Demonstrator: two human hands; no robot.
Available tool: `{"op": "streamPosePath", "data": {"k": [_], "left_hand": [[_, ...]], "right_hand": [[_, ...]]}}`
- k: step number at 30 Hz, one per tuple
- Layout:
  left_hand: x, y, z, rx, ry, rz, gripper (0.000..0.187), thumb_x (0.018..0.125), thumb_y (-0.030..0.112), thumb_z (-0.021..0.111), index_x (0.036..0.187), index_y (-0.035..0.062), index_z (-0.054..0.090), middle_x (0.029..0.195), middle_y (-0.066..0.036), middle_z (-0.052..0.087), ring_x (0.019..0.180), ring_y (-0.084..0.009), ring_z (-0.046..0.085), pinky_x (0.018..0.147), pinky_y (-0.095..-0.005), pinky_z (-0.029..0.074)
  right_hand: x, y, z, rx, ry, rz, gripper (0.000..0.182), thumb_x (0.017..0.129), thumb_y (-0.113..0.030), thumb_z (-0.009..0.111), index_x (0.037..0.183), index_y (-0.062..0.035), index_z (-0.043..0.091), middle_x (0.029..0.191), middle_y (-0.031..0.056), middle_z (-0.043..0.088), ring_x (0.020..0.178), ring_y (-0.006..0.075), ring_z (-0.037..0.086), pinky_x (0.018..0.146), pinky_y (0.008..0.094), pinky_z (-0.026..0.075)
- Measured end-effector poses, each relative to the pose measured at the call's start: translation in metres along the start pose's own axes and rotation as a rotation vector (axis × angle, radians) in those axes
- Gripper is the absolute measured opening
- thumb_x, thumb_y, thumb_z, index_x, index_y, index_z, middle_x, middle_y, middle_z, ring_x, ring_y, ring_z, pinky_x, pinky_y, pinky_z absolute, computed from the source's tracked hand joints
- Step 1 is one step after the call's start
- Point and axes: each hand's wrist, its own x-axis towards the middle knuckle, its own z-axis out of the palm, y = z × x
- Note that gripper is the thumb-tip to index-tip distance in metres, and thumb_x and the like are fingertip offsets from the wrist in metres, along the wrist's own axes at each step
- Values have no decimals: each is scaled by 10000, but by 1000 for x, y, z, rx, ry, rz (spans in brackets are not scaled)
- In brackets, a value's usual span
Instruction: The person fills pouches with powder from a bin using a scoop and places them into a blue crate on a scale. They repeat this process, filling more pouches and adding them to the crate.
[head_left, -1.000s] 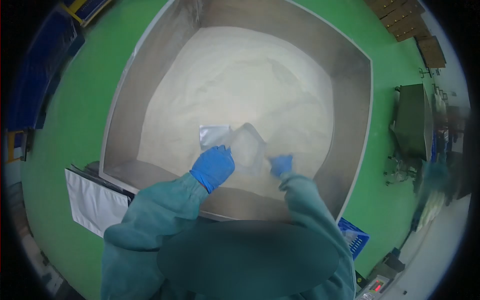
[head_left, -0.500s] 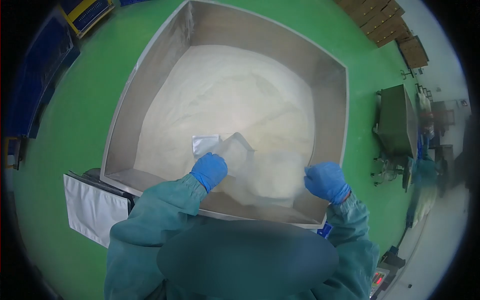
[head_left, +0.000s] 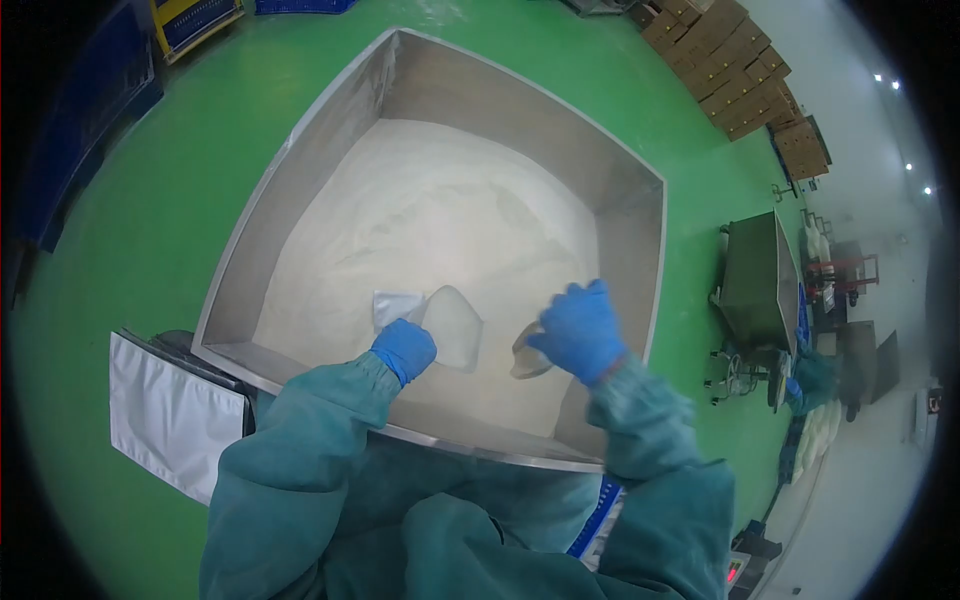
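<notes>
My left hand (head_left: 404, 350), in a blue glove, is closed at the near side of a large steel bin of white powder (head_left: 440, 220). A silver foil pouch (head_left: 396, 306) sticks up from its fingers. Right beside these fingers is a translucent, pointed, scoop-like piece (head_left: 453, 330), with powder behind it. My right hand (head_left: 580, 328), also gloved, is closed low over the powder at the right. From its fingers juts a small curved scoop (head_left: 527, 356); the hand hides the handle end.
The steel bin's rim (head_left: 440, 442) runs close in front of my body. Silver foil pouches (head_left: 170, 415) lie stacked outside its left corner. A steel cart (head_left: 760, 280) stands at the right, cardboard boxes (head_left: 725, 65) beyond. A person (head_left: 815, 375) is at the far right.
My right hand has moved left from the bin's right edge to over the powder. The white cloud of powder between my hands is gone. The left hand still holds the pouch.
</notes>
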Motion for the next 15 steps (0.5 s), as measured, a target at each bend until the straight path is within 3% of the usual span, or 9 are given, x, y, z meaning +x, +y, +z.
{"op": "streamPosePath", "data": {"k": [1,5,7,8,9,11,12,13,15], "left_hand": [[1,1,1,2,-2,35,82,707,79,566,686,59,643,639,-112,621,614,-262,632,536,-379,485],[5,3,7,27,-78,62,99,704,97,578,711,38,656,649,-120,625,625,-259,636,539,-392,484],[6,-8,-11,26,-144,71,103,707,111,584,722,45,661,673,-125,631,644,-262,637,560,-396,487],[8,-14,-30,12,-204,77,108,709,124,589,733,52,666,697,-130,638,663,-266,639,582,-399,491],[6,-24,-50,-31,-100,49,110,711,135,594,749,68,673,726,-133,644,682,-272,639,599,-401,491],[4,-46,-114,-68,75,-29,114,721,135,594,774,97,687,790,-132,651,734,-279,635,649,-397,490],[0,-48,-143,-71,137,-77,119,729,124,589,782,111,694,826,-129,652,769,-280,631,683,-392,489],[-5,-44,-166,-63,142,-62,119,729,124,589,782,111,694,826,-129,652,769,-280,631,683,-392,489],[-7,-37,-205,-144,464,88,142,735,100,571,826,102,679,865,-115,638,804,-262,609,737,-381,470]], "right_hand": [[18,-7,28,19,8,18,372,799,-493,542,777,-157,700,741,24,649,883,223,596,835,491,343],[79,-47,127,298,-128,135,405,804,-486,517,762,-122,690,797,55,671,806,243,629,796,443,409],[82,-48,130,445,-147,189,413,817,-468,503,768,-102,688,817,68,676,765,239,640,801,439,429],[72,-38,113,723,-68,221,390,823,-407,485,716,-87,682,737,83,666,718,238,643,783,413,453],[59,-26,98,1000,12,255,381,828,-345,467,663,-72,675,657,97,656,671,238,645,765,387,476],[34,-6,73,1103,316,258,343,821,-272,495,615,-51,657,562,81,627,593,216,634,611,325,486],[13,-2,57,1109,319,278,343,821,-272,495,615,-51,657,562,81,627,593,216,634,611,325,486],[-6,3,35,1211,424,364,317,815,-247,512,609,-55,656,557,73,623,559,214,621,593,330,474],[-29,14,14,1305,568,451,292,809,-223,528,602,-60,654,552,65,619,526,213,608,575,335,461]]}}
